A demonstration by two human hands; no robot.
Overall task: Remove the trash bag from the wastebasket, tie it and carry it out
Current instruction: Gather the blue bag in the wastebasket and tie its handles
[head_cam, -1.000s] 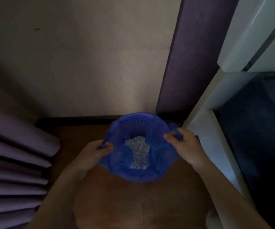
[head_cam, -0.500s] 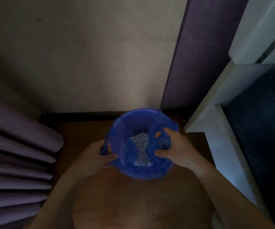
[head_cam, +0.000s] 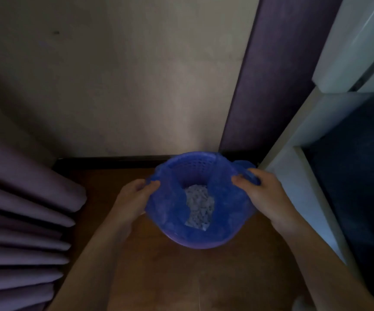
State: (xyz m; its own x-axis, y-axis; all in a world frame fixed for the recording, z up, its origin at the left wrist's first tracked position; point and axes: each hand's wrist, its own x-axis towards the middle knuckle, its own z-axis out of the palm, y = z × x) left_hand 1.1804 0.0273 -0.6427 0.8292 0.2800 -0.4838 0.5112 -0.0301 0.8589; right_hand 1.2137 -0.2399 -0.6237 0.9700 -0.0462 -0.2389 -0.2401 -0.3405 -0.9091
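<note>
A round blue perforated wastebasket (head_cam: 195, 163) stands on the wooden floor by the wall. It is lined with a blue trash bag (head_cam: 170, 212) whose edge folds over the rim. Pale crumpled trash (head_cam: 199, 206) lies at the bottom. My left hand (head_cam: 134, 198) pinches the bag's edge at the basket's left side. At the right side, my right hand (head_cam: 263, 194) grips the bag's edge, with a bunched flap of plastic behind its fingers.
Purple curtain folds (head_cam: 24, 212) hang at the left. A beige wall (head_cam: 125, 81) and dark baseboard lie behind the basket. A purple panel (head_cam: 269, 75) and a white furniture frame (head_cam: 298, 140) with a dark opening stand close at the right. Brown floor (head_cam: 181, 272) lies in front.
My right hand, which had reached in toward the middle of the bag, has moved back out to the right rim. The bag mouth is spread wider. My left hand keeps its grip.
</note>
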